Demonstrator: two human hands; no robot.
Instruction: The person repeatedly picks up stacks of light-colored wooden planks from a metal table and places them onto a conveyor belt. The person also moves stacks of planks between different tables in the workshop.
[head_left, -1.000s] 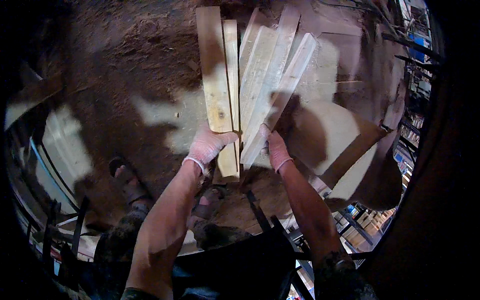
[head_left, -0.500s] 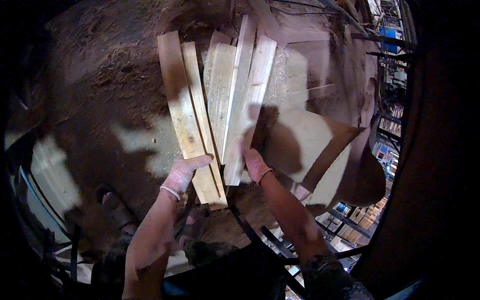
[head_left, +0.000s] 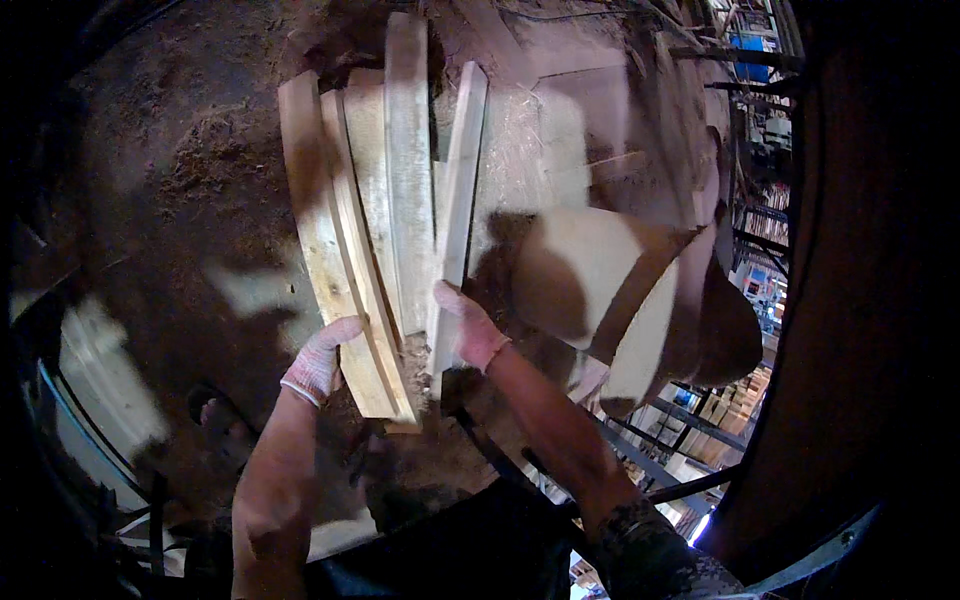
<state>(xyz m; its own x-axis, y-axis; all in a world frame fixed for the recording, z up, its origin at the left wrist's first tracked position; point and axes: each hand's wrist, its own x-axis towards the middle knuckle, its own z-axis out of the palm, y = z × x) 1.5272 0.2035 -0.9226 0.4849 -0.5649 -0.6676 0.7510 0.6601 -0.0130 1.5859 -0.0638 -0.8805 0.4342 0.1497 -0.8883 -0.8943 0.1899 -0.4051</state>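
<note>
My left hand (head_left: 322, 358), in a pale knitted glove, grips the near end of the wooden boards at the left, its thumb lying on top. The outer left board (head_left: 335, 270) overlaps a narrower board (head_left: 358, 225) beside it. In a matching glove, my right hand (head_left: 472, 328) is closed around a separate board (head_left: 460, 190), which is tipped up on its edge. Between the two hands lie a greyish board (head_left: 408, 150) and a paler board (head_left: 366, 130) partly under its neighbours. The fingers beneath the boards are hidden.
Right of the boards stands a large pale rounded object (head_left: 570, 275) with a dark band of shadow. Brown sawdust-like material (head_left: 215, 150) covers the ground at the left. Dark metal bars (head_left: 690, 430) cross the lower right, with stacked timber (head_left: 725, 410) behind them.
The right board has turned from lying flat onto its edge and swung left, with my right hand on it. My left hand and its boards have shifted slightly left in view.
</note>
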